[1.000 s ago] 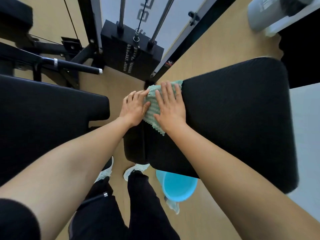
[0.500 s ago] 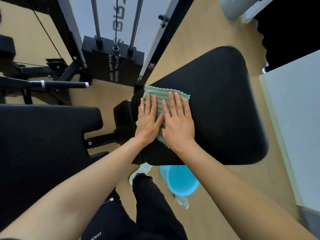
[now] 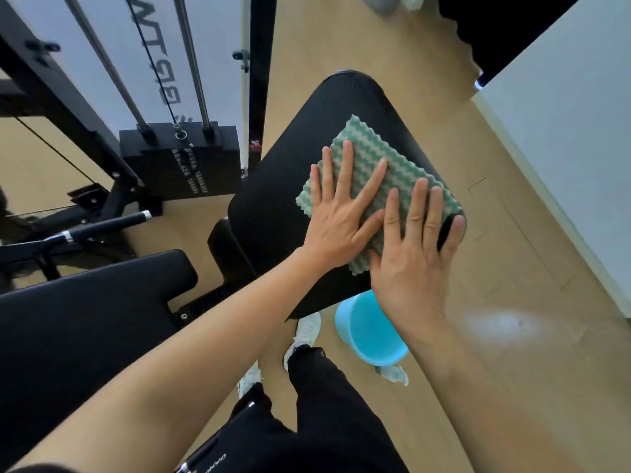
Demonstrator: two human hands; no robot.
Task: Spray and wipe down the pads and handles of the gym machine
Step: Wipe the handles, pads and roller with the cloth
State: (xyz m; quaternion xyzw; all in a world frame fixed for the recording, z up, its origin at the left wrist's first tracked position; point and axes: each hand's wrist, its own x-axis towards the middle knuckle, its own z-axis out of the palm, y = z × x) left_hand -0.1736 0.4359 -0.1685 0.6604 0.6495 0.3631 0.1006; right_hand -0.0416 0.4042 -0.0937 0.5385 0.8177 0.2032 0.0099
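Observation:
A green wavy-textured cloth (image 3: 370, 155) lies flat on the black seat pad (image 3: 290, 186) of the gym machine. My left hand (image 3: 338, 213) presses on the cloth with straight, spread fingers. Beside it my right hand (image 3: 413, 254) also presses flat on the cloth, its little finger reaching over the pad's right edge. A second black pad (image 3: 85, 329) sits lower left. A black handle bar (image 3: 102, 227) with a chrome ring sticks out at the left.
The weight stack (image 3: 181, 165) with steel guide rods and cable stands at the back left. A light blue bucket (image 3: 365, 332) sits on the wooden floor under the seat pad, next to my white shoes. A white wall (image 3: 563, 148) runs along the right.
Both hands have slid the cloth across the seat pad from its left edge toward its right edge. The camera view has shifted with them.

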